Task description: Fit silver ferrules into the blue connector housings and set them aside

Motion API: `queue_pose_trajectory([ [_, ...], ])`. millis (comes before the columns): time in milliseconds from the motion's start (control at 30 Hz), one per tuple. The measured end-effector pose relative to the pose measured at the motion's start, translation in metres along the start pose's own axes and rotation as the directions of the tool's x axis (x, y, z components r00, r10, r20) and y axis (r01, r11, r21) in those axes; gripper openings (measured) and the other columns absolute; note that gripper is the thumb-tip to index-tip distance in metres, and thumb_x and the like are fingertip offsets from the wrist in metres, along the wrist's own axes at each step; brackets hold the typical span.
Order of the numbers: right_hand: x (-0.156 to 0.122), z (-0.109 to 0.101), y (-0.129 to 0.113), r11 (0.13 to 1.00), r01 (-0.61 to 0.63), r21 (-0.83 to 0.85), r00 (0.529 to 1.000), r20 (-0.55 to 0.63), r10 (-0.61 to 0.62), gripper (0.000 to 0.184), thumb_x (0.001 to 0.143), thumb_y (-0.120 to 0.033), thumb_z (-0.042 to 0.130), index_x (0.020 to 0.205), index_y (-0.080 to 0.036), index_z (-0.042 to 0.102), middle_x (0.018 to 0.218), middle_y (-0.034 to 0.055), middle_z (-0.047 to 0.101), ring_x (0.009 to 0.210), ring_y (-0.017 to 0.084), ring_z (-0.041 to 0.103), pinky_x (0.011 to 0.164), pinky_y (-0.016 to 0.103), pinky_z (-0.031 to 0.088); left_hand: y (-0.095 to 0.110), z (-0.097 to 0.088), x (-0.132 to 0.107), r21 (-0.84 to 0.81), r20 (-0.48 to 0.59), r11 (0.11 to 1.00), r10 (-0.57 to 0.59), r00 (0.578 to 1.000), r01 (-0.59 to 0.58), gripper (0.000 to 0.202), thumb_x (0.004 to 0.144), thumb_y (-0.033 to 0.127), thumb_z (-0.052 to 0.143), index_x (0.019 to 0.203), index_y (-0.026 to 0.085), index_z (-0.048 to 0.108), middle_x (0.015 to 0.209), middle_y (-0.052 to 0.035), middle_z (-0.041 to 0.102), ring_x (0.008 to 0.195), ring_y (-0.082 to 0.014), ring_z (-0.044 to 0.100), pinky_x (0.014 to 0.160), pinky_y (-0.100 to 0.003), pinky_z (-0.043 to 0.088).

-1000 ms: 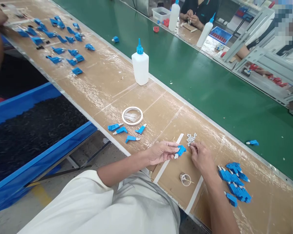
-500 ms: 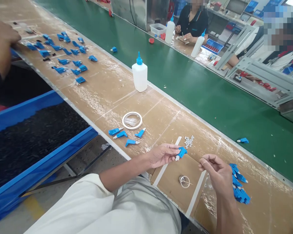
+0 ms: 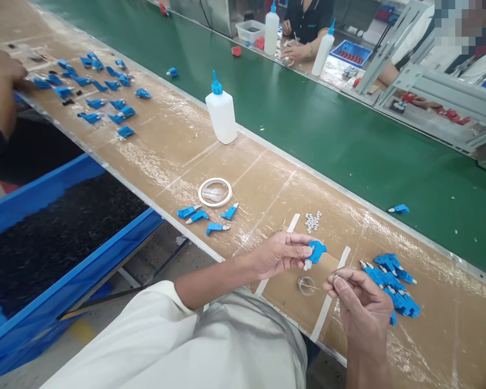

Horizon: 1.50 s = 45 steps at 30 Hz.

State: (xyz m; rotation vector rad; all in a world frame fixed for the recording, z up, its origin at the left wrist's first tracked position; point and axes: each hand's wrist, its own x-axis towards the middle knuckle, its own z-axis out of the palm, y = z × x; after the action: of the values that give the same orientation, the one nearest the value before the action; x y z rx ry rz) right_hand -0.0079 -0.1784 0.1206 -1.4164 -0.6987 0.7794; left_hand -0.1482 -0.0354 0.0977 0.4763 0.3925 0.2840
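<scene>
My left hand (image 3: 281,254) pinches a small blue plastic connector (image 3: 316,252) with a white tip, held just above the brown bench. My right hand (image 3: 358,302) is closed in a pinch on a tiny white piece at its fingertips, a short way right of the connector and over a small clear round dish (image 3: 306,285). A little heap of tiny white pieces (image 3: 312,221) lies beyond the hands. A pile of blue connectors (image 3: 392,283) sits right of my right hand.
Three blue connectors (image 3: 204,219) and a white ring (image 3: 215,192) lie to the left, a white squeeze bottle (image 3: 221,112) behind them. Many blue connectors (image 3: 99,89) lie before another person's hand (image 3: 0,81) far left. A green conveyor belt (image 3: 348,135) carries one connector (image 3: 399,208). Blue bin (image 3: 44,232) below.
My right hand left the heap of white pieces and came back toward me with a tiny piece pinched. My left hand kept its hold on the connector; the view shifted slightly.
</scene>
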Motion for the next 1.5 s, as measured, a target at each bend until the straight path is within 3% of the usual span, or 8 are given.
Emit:
queue_pose_trajectory([
  [267,-0.009,0.008,0.003,1.0,-0.023,0.018,0.997,0.068,0.022,0.01,0.082,-0.031,0.081,0.084,-0.021,0.077,0.074,0.0041,0.073,0.063,0.015,0.071,0.06,0.024,0.06,-0.009,0.004,0.001,0.153,0.003,0.985,0.075,0.997,-0.075,0.056,0.062,0.04,0.093,0.107,0.012,0.076,0.083,-0.0038,0.069,0.066,-0.008,0.061,0.063,-0.02,0.047],
  [567,-0.017,0.012,0.006,0.992,-0.032,-0.125,0.999,0.009,0.034,0.009,0.084,-0.029,0.078,0.084,-0.021,0.075,0.077,0.0031,0.068,0.068,0.015,0.065,0.062,0.026,0.057,-0.01,0.002,-0.005,0.364,0.066,0.918,0.143,0.988,-0.157,0.057,0.07,0.046,0.087,0.116,0.016,0.074,0.098,-0.0075,0.072,0.087,-0.0158,0.066,0.079,-0.026,0.051],
  [900,-0.015,0.016,0.004,0.988,-0.022,-0.151,1.0,-0.014,0.02,0.009,0.083,-0.029,0.079,0.081,-0.022,0.075,0.075,0.0023,0.068,0.066,0.015,0.065,0.06,0.025,0.055,-0.01,-0.001,-0.007,0.419,0.076,0.89,0.161,0.984,-0.178,0.057,0.073,0.049,0.085,0.119,0.017,0.074,0.105,-0.01,0.073,0.097,-0.0186,0.067,0.085,-0.027,0.051],
  [1167,-0.017,0.015,0.004,0.959,-0.034,-0.281,0.999,-0.03,0.026,0.013,0.082,-0.033,0.08,0.079,-0.022,0.075,0.076,0.0031,0.071,0.069,0.017,0.066,0.062,0.027,0.056,-0.015,-0.003,-0.007,0.436,0.104,0.866,0.222,0.969,-0.245,0.053,0.076,0.046,0.083,0.119,0.017,0.074,0.107,-0.0107,0.073,0.099,-0.0192,0.067,0.088,-0.028,0.051],
  [1500,-0.012,0.012,0.011,0.988,-0.143,-0.051,0.989,-0.054,0.141,0.025,0.067,-0.036,0.091,0.072,-0.02,0.072,0.064,0.0025,0.072,0.054,0.016,0.067,0.052,0.027,0.058,-0.01,-0.002,-0.007,0.405,0.138,0.896,0.135,0.981,-0.181,0.061,0.072,0.051,0.084,0.12,0.016,0.074,0.101,-0.011,0.073,0.089,-0.0184,0.067,0.078,-0.028,0.053],
])
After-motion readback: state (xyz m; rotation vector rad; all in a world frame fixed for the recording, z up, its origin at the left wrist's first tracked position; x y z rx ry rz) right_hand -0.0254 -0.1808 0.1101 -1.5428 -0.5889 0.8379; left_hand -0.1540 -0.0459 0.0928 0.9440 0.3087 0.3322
